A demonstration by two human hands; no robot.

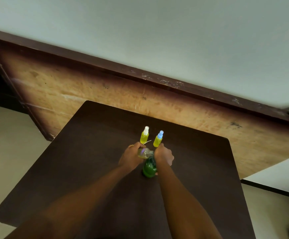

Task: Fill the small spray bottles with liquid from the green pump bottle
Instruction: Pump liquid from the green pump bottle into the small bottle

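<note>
The green pump bottle (149, 168) stands upright on the dark table (88, 169). My right hand (163, 155) rests on top of it, covering its pump head. My left hand (131, 156) holds a small clear spray bottle (145, 153) tilted on its side against the pump's top, with a little yellow liquid in it. Two filled small spray bottles stand just beyond my hands: one with a white cap (144, 135) on the left and one with a blue cap (158, 138) on the right. A thin white tube (147, 142) lies by the white-capped one.
A large wooden board (88, 90) with a dark frame leans against the pale wall behind the table. A white surface (278, 175) shows at the right. Pale floor lies to the left of the table.
</note>
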